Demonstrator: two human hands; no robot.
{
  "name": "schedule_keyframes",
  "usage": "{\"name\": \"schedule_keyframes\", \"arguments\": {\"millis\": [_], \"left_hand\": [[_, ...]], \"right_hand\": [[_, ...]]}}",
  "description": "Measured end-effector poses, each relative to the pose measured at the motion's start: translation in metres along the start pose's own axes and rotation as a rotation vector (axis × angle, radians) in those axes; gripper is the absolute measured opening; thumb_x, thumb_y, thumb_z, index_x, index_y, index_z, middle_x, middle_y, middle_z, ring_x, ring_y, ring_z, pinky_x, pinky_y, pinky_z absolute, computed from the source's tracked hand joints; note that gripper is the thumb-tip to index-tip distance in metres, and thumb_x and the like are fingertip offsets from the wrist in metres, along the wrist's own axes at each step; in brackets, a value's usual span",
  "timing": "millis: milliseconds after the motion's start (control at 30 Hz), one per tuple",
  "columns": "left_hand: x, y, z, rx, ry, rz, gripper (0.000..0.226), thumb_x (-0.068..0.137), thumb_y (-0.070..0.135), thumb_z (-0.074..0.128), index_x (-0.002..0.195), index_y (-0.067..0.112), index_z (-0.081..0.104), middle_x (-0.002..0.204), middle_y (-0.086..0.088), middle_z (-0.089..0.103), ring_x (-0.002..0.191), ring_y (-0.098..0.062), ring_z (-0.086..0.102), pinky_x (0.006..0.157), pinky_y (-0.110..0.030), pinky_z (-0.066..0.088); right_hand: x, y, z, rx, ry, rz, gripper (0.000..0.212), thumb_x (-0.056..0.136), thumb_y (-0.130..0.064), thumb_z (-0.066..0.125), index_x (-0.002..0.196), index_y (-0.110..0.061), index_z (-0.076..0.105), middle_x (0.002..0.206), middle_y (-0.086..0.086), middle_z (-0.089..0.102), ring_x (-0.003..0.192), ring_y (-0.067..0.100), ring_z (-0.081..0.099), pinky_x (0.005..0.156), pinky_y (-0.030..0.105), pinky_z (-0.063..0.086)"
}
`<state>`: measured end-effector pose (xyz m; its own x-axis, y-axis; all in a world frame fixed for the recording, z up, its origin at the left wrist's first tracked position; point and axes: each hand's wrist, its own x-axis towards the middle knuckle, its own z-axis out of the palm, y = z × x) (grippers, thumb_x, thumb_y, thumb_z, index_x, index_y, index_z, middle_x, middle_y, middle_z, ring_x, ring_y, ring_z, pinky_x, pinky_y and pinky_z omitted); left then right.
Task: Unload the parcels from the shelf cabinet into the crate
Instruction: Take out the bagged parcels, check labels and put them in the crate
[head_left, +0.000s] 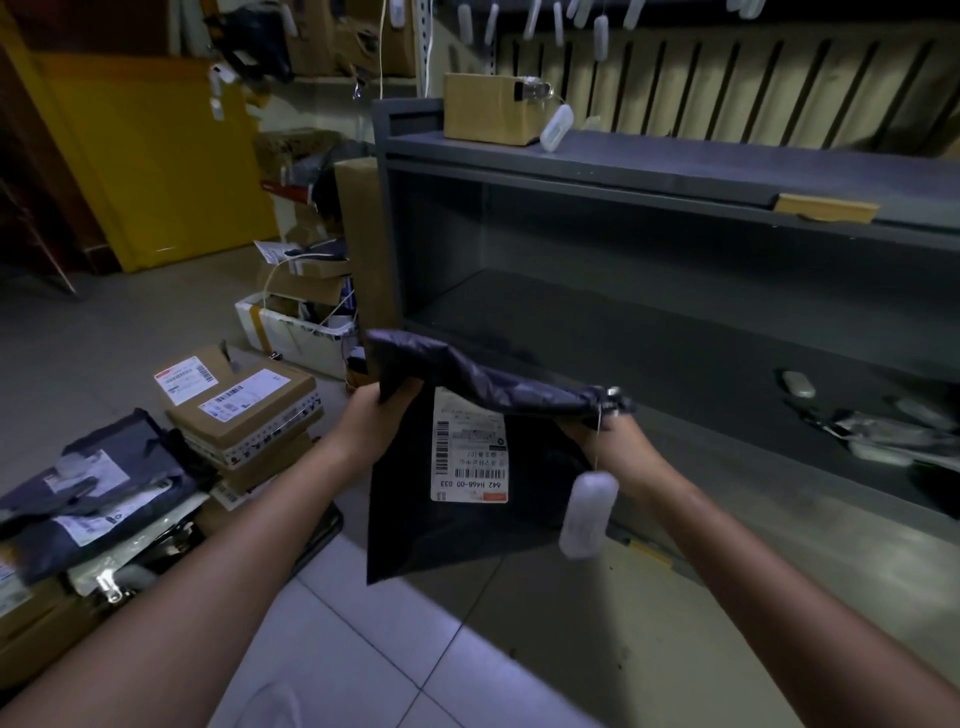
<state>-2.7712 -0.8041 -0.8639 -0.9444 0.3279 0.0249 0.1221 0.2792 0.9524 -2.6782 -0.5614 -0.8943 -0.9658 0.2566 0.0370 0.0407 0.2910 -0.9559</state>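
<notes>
A black parcel (467, 519) is held up in both hands in front of the grey shelf cabinet (675, 171).
Its upper left corner is gripped by the left hand (371, 415), fingers curled round the film. Its bunched right end is clutched by the right hand (623, 441), whose fingers are mostly hidden behind the bag. A white tag (587, 512) is hung on a string below that end. Other parcels (104, 488) are piled on the floor to the left.
</notes>
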Motion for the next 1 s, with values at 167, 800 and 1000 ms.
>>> {"name": "schedule_keyframes", "arguments": {"millis": [167,800,1000], "left_hand": [[0.008,-0.002,0.0,-0.117,0.017,-0.104,0.035,0.096,0.052,0.051,0.095,0.021,0.068,0.094,0.002,0.071,0.088,-0.014,0.067,0.074,-0.027,0.05],[0.012,-0.026,-0.018,-0.231,-0.129,-0.128,0.047,0.087,0.007,0.071,0.131,0.02,0.059,0.12,-0.004,0.071,0.111,-0.021,0.067,0.101,-0.041,0.051],[0.013,-0.033,-0.029,-0.297,-0.105,-0.174,0.044,0.085,-0.001,0.071,0.12,0.023,0.064,0.117,-0.008,0.072,0.111,-0.028,0.066,0.103,-0.051,0.048]], "right_hand": [[0.003,0.0,0.003,0.002,0.032,-0.012,0.009,0.099,-0.022,0.059,0.108,-0.022,0.061,0.087,-0.001,0.072,0.075,0.014,0.07,0.067,0.047,0.057],[0.005,0.003,0.011,0.204,0.133,-0.088,0.017,0.102,-0.012,0.052,0.112,-0.021,0.064,0.105,-0.008,0.074,0.098,0.001,0.068,0.079,0.014,0.051],[0.005,-0.002,0.011,0.172,0.074,-0.114,0.019,0.099,-0.005,0.057,0.107,-0.022,0.059,0.099,-0.009,0.073,0.093,0.0,0.068,0.08,0.016,0.052]]}}
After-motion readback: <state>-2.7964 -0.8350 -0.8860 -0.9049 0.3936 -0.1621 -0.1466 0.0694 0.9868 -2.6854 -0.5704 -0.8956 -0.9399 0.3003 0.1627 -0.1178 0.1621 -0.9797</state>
